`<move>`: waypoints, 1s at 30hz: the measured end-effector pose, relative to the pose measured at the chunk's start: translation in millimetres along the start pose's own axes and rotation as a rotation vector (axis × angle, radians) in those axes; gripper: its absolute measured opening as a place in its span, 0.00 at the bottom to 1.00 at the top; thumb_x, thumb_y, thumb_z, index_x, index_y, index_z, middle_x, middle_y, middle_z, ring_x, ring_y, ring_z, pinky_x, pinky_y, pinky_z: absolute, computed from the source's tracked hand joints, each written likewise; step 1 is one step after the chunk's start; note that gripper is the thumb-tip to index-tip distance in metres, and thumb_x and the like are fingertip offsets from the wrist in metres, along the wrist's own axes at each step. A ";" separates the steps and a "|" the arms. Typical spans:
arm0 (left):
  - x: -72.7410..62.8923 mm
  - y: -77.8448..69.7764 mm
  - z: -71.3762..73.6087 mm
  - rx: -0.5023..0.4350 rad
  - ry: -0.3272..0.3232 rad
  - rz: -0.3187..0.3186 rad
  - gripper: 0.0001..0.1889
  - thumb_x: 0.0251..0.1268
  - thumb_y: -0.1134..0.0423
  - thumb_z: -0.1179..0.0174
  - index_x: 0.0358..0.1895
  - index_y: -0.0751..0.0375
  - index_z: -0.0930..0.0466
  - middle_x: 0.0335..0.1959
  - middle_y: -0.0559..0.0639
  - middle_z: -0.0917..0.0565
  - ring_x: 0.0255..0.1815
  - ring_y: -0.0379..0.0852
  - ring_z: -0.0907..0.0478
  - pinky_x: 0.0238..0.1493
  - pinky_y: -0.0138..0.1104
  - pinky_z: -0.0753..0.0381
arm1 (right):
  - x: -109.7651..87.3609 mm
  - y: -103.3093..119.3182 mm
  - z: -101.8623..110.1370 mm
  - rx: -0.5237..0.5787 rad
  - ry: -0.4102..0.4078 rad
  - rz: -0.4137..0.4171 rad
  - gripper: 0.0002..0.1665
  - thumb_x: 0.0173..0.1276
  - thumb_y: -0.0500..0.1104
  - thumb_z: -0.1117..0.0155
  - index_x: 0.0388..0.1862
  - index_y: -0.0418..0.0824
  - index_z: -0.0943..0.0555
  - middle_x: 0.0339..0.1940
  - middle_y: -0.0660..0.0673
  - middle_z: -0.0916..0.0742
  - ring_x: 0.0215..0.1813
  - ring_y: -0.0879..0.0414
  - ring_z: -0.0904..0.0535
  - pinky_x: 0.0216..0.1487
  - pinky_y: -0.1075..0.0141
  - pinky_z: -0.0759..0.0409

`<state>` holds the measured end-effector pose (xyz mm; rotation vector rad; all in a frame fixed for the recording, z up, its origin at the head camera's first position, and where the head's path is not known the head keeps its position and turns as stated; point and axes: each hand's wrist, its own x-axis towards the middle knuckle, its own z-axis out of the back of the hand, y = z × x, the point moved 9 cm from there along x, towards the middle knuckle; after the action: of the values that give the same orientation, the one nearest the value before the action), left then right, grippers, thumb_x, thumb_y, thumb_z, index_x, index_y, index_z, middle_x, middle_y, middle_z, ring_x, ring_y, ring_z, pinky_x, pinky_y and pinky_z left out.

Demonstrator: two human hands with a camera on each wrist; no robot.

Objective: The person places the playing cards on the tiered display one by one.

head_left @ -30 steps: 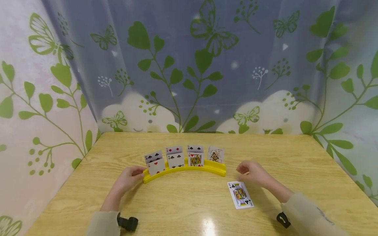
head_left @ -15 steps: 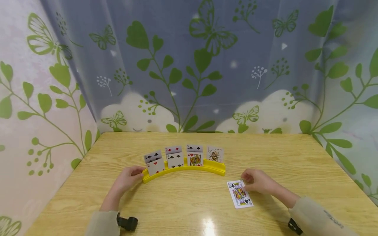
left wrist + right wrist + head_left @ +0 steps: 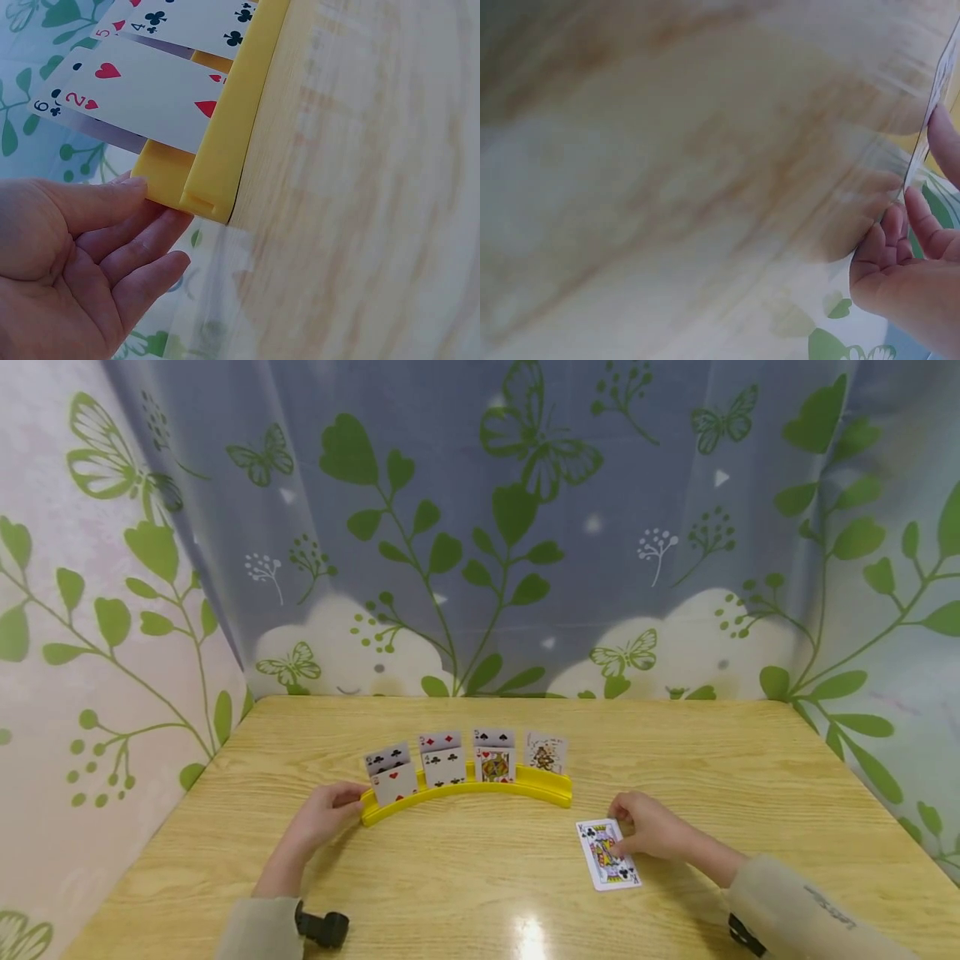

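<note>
A yellow curved card holder [image 3: 442, 793] stands on the table with playing cards upright in its slot. My left hand [image 3: 324, 817] holds its left end; in the left wrist view the thumb [image 3: 112, 202] lies on one side and fingertips touch the end near the two of hearts [image 3: 150, 94]. A king of clubs card [image 3: 606, 866] lies face up to the right, below the holder's right end. My right hand [image 3: 654, 828] is at its upper right edge, thumb on the face and index finger at the edge. The right wrist view shows this card [image 3: 939, 75] nearly edge-on.
In the holder, a four of clubs [image 3: 446, 767], a red-suit face card [image 3: 495, 766] and a joker [image 3: 547, 753] stand left to right, with other cards behind some. A patterned curtain [image 3: 465, 527] hangs behind the wooden table [image 3: 450, 893].
My right hand has moved from beyond the king of clubs back onto its right edge, and the card has shifted very slightly. The left hand stays at the holder.
</note>
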<state>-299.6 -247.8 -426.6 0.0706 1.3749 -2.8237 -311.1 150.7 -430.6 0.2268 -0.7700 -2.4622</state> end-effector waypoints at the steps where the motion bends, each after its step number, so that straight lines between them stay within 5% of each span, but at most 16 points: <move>1: 0.1 0.0 0.0 -0.002 0.000 0.000 0.13 0.61 0.73 0.49 0.48 0.70 0.25 0.43 0.60 0.22 0.44 0.52 0.26 0.45 0.44 0.27 | 0.3 -0.4 0.0 -0.007 -0.004 -0.003 0.22 0.42 0.42 0.26 0.32 0.35 0.28 0.28 0.48 0.29 0.32 0.57 0.36 0.32 0.67 0.33; 10: -0.1 -0.1 -1.2 -0.004 0.005 0.008 0.13 0.61 0.73 0.49 0.48 0.70 0.25 0.44 0.60 0.22 0.45 0.53 0.26 0.46 0.45 0.28 | 1.4 -2.0 2.6 0.044 -0.014 -0.051 0.23 0.43 0.39 0.27 0.32 0.35 0.30 0.24 0.49 0.26 0.27 0.58 0.32 0.25 0.69 0.31; 19: -0.5 0.0 -1.3 -0.019 -0.004 0.011 0.12 0.61 0.73 0.49 0.48 0.70 0.25 0.44 0.60 0.22 0.45 0.53 0.26 0.46 0.45 0.28 | 1.3 1.7 23.1 0.094 -0.145 -0.079 0.16 0.49 0.33 0.32 0.31 0.35 0.31 0.24 0.48 0.26 0.27 0.58 0.29 0.25 0.69 0.29; 30: 0.0 2.4 -0.5 -0.023 -0.001 0.025 0.13 0.61 0.73 0.50 0.48 0.71 0.26 0.44 0.61 0.22 0.46 0.54 0.27 0.47 0.46 0.29 | 3.5 16.5 36.1 0.177 -0.219 0.012 0.07 0.56 0.27 0.42 0.30 0.33 0.30 0.26 0.45 0.22 0.27 0.54 0.23 0.26 0.67 0.24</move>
<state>-299.5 -248.9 -428.9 0.0860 1.3963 -2.7861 -317.8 154.6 -391.5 0.0163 -1.0814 -2.4349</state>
